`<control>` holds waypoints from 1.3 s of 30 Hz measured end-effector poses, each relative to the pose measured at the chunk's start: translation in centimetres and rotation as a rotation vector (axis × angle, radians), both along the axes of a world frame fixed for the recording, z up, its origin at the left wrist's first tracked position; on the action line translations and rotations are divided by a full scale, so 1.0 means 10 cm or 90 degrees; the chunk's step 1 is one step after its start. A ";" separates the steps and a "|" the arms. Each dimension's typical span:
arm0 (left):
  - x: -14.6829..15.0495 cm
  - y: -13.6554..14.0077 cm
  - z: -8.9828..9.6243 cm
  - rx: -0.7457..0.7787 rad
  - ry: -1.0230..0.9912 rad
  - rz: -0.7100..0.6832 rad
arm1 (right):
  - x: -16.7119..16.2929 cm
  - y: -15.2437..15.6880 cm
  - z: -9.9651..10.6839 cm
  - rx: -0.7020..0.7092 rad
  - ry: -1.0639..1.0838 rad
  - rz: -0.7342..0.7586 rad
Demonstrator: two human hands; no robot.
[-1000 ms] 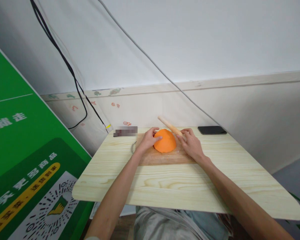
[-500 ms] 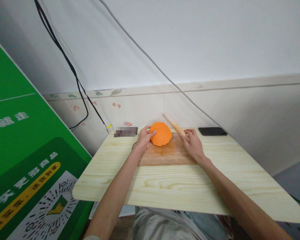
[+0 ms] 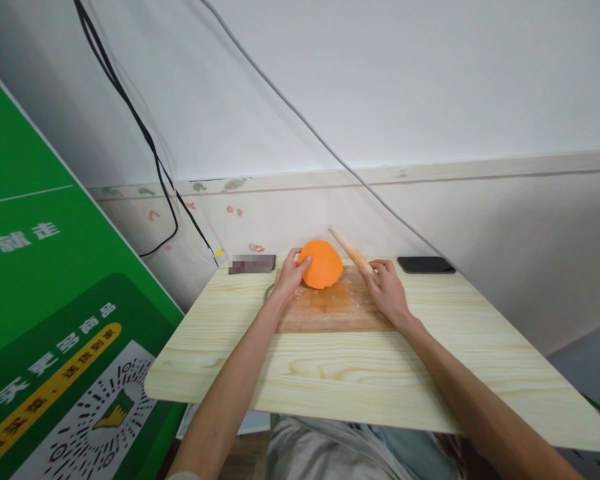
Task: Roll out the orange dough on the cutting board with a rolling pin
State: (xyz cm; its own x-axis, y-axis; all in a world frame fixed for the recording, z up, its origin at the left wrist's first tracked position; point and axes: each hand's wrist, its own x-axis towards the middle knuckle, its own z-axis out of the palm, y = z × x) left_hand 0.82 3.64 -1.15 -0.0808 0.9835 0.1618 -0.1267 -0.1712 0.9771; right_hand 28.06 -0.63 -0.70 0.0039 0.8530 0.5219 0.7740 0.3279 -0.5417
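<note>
Near frame center, left hand pinches orange disc at left edge over the board, right hand clamps wooden rod; disc looks light, soft, tearable, best held broadly by rim.

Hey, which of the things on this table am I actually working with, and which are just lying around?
Seem in use:
- orange round sheet, held by your left hand
- rolling pin, in your right hand
- wooden board, between your arms

Just lying about:
- black phone, back right
- dark, pixelated object, back left
</note>
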 end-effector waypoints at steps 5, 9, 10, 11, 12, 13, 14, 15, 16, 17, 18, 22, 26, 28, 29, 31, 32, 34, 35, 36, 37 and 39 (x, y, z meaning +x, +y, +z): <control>0.03 -0.03 0.02 0.037 -0.008 -0.040 | 0.00 -0.01 0.02 -0.008 -0.004 0.005; 0.01 -0.05 0.03 0.013 0.011 -0.052 | 0.00 0.00 0.01 -0.008 -0.003 0.004; 0.00 -0.04 0.03 0.010 0.015 -0.048 | 0.00 0.00 0.00 -0.005 -0.003 0.003; -0.01 -0.04 0.03 0.009 0.016 -0.042 | 0.01 0.01 -0.01 -0.001 -0.004 0.004; -0.01 -0.03 0.02 0.010 0.017 -0.037 | 0.01 0.02 -0.02 0.004 -0.004 0.006; -0.02 -0.03 0.02 0.010 0.017 -0.034 | 0.01 0.03 -0.03 0.008 -0.003 0.008; -0.02 -0.02 0.01 0.010 0.016 -0.035 | 0.02 0.04 -0.04 0.013 0.000 0.009; -0.02 -0.02 0.01 0.010 0.015 -0.041 | 0.02 0.04 -0.04 0.017 0.005 0.010; -0.02 -0.02 0.00 0.012 0.014 -0.049 | 0.02 0.05 -0.05 0.020 0.010 0.011; -0.01 -0.01 0.00 0.016 0.013 -0.056 | 0.02 0.05 -0.05 0.022 0.015 0.013; -0.01 -0.01 0.00 0.023 0.009 -0.061 | 0.02 0.05 -0.05 0.023 0.018 0.015; 0.01 -0.03 0.01 0.048 -0.013 -0.056 | 0.02 0.06 -0.05 0.025 0.027 0.017; 0.02 -0.04 0.03 0.043 -0.020 -0.055 | 0.02 0.05 -0.06 0.029 0.032 0.021; 0.02 -0.04 0.03 0.030 -0.030 -0.052 | 0.02 0.05 -0.06 0.032 0.034 0.024; 0.02 -0.04 0.02 0.025 -0.037 -0.052 | 0.02 0.05 -0.06 0.032 0.035 0.025; 0.03 -0.04 0.02 0.018 -0.050 -0.057 | 0.01 0.06 -0.06 0.031 0.038 0.022; 0.03 -0.05 0.02 0.015 -0.054 -0.059 | 0.01 0.06 -0.06 0.029 0.039 0.021; 0.02 -0.05 0.01 0.006 -0.053 -0.060 | 0.01 0.06 -0.06 0.025 0.041 0.018; 0.02 -0.05 0.02 0.002 -0.050 -0.060 | 0.01 0.06 -0.06 0.025 0.041 0.018; 0.02 -0.06 0.02 0.000 -0.047 -0.060 | 0.01 0.06 -0.06 0.025 0.040 0.019; 0.02 -0.06 0.02 0.000 -0.045 -0.061 | 0.01 0.06 -0.06 0.025 0.039 0.022; 0.02 -0.07 0.04 0.006 -0.045 -0.062 | 0.01 0.05 -0.05 0.024 0.037 0.025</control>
